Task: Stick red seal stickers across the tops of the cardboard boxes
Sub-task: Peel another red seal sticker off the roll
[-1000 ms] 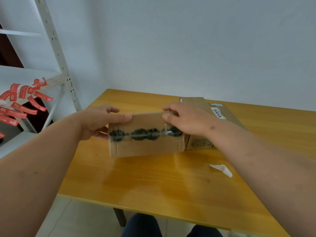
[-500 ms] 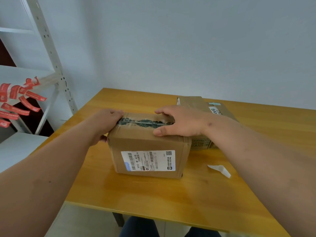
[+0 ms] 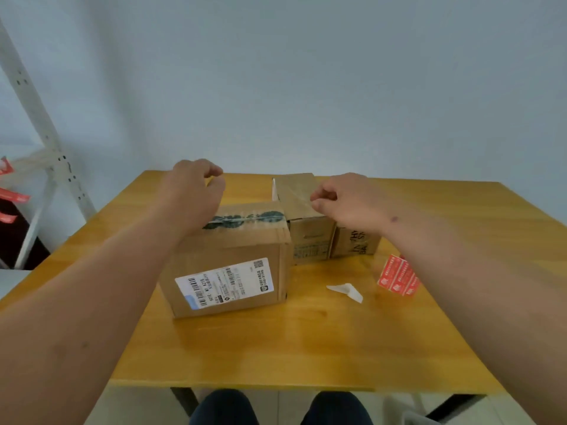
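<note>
- The left hand (image 3: 191, 191) hovers above the far left part of the near cardboard box (image 3: 230, 259), fingers loosely curled and holding nothing; whether it touches the box top cannot be told.
- The right hand (image 3: 343, 204) hangs over the second cardboard box (image 3: 302, 216), fingers also loosely curled around nothing, with the thumb pointing toward the left hand.
- The near cardboard box stands upright on the table (image 3: 306, 342) between and below both hands, its top seam covered by clear tape with dark blotches (image 3: 245, 218).
- A white shipping label (image 3: 225, 283) with barcodes is stuck on the side facing the person.
- The second cardboard box sits just behind and to the right of the first, touching or nearly touching it, with handwriting on its right face.
- A sheet of red seal stickers (image 3: 397, 276) lies on the table under the right forearm, to the right of both boxes.
- A scrap of white backing paper (image 3: 346, 291) lies between the near box and the sticker sheet.
- More red stickers (image 3: 12, 196) hang on a white metal shelf (image 3: 46, 139) at the far left, well apart from the boxes.
</note>
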`<act>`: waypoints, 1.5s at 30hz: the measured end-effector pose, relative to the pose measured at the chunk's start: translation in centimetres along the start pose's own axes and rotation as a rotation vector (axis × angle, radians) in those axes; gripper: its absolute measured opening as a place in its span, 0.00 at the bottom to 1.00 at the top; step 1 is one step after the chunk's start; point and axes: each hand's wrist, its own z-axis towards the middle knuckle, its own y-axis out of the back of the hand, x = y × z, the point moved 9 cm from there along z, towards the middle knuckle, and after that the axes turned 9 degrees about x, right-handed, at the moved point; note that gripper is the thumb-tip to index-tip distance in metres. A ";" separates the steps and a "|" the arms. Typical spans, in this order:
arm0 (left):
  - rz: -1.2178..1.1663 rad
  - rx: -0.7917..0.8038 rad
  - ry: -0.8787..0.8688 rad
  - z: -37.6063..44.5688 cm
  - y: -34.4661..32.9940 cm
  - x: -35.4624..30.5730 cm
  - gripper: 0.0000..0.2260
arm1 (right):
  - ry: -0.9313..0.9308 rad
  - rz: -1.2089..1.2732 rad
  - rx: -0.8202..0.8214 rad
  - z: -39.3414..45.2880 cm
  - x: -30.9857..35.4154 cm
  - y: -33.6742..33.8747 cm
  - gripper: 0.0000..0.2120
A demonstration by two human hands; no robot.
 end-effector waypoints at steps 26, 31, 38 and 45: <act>-0.006 0.706 -0.251 -3.3 -25.8 -15.2 0.21 | -0.157 -0.109 0.090 -6.3 -14.5 -3.0 0.12; -0.036 0.627 -0.227 -2.6 -26.9 -15.0 0.02 | -0.130 -0.080 0.088 -6.5 -14.8 -2.9 0.11; -0.127 0.669 -0.246 -2.5 -25.2 -14.8 0.03 | -0.078 -0.016 0.081 -6.2 -14.4 -2.7 0.05; -0.187 0.716 -0.266 -2.7 -24.3 -15.0 0.07 | -0.064 -0.072 0.115 -5.9 -14.0 -2.8 0.02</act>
